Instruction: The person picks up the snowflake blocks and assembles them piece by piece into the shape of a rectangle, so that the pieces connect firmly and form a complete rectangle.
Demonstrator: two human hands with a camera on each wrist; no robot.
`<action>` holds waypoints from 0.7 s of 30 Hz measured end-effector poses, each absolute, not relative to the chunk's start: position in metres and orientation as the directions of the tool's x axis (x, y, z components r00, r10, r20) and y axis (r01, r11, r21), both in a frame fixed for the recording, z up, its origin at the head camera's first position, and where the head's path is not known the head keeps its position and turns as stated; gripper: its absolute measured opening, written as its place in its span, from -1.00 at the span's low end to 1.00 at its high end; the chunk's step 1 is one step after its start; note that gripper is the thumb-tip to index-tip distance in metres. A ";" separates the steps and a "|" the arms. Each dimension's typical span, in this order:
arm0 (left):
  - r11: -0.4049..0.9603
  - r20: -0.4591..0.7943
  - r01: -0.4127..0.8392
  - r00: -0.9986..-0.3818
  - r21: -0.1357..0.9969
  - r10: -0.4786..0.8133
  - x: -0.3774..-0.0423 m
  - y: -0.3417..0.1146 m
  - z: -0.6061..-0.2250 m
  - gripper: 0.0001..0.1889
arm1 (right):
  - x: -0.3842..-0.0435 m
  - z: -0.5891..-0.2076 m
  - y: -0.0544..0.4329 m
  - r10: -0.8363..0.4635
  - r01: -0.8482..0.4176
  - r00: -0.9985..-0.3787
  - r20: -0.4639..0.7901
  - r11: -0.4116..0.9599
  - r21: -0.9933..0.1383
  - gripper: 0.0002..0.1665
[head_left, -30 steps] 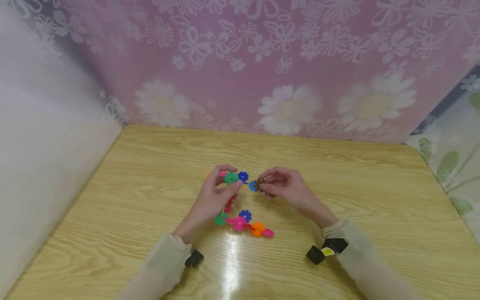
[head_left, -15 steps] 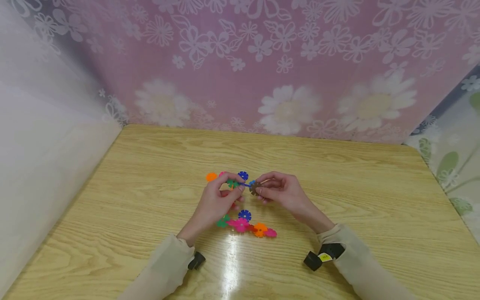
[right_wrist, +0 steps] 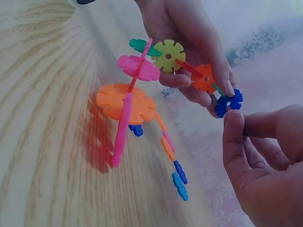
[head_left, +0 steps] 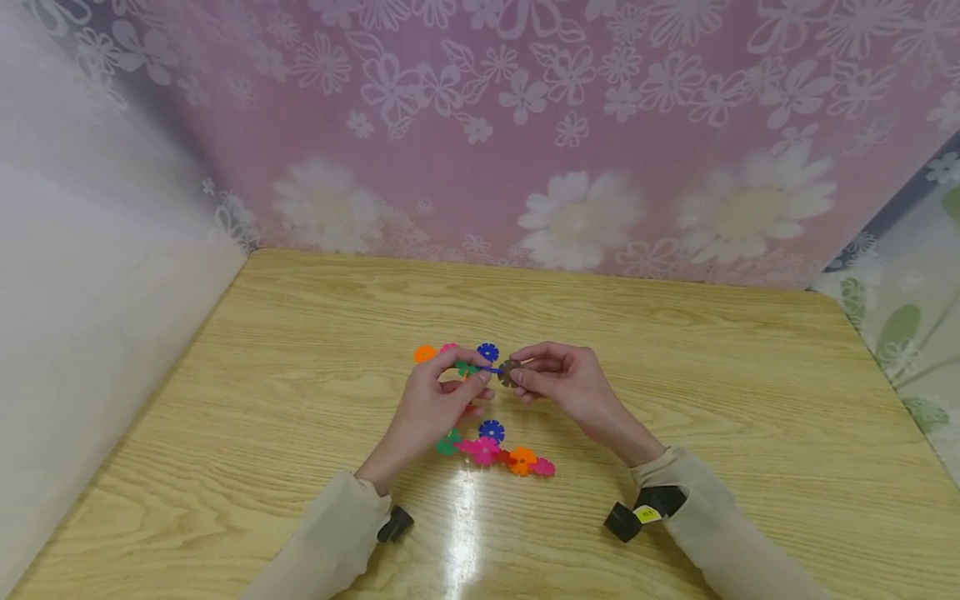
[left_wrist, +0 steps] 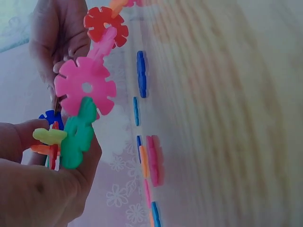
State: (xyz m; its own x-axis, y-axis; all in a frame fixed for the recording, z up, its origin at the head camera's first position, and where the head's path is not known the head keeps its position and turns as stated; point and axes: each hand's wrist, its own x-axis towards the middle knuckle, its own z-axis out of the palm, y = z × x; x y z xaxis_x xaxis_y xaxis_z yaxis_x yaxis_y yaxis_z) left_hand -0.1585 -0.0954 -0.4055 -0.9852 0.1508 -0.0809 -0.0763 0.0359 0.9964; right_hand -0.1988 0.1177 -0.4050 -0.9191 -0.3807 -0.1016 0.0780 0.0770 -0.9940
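**Drew left hand (head_left: 431, 404) and right hand (head_left: 573, 387) closer together since a second ago**

Shifted brown notched plastic disc (head_left: 510, 374) leftward, to just beside dark blue notched plastic disc (right_wrist: 221, 109). Pinching brown disc between right thumb and forefinger; clamping dark blue disc between left thumb and forefinger. Cannot tell contact between both discs from a small gap.

Trailing from left hand toward near edge of wood-grain table (head_left: 675, 333) in a chain of interlocked plastic discs (head_left: 483, 451). Counting eleven along chain: one dark blue disc, one yellow-green disc (right_wrist: 163, 52), two green discs (left_wrist: 78, 142), two orange discs (right_wrist: 111, 101), two red discs (left_wrist: 94, 30), three pink discs (left_wrist: 71, 87). Showing loose on table, left of centre: two loose dark blue discs (head_left: 491, 431), one loose orange disc (head_left: 425, 354), one loose light blue disc (right_wrist: 180, 186), among others partly hidden.
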 end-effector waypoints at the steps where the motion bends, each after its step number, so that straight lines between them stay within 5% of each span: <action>1: 0.032 -0.080 -0.077 -0.986 0.997 0.146 -0.158 -0.095 -0.406 -0.86 | -0.199 -0.405 0.117 -0.377 0.080 -0.921 -0.102 0.074 -0.994 -0.64; 21: 0.093 -0.062 -0.062 -0.998 0.994 -0.009 -0.158 -0.088 -0.405 -0.89 | -0.196 -0.400 0.105 -0.360 0.062 -0.929 -0.085 0.075 -0.995 -0.69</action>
State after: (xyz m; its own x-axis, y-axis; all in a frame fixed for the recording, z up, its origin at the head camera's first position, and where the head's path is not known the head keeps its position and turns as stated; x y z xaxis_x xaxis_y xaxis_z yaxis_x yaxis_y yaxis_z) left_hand -0.1581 -0.0876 -0.4055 -0.9981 -0.0087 -0.0615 -0.0621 0.0925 0.9938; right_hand -0.1958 0.1048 -0.4001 -0.9290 -0.3602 -0.0853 0.0624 0.0748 -0.9953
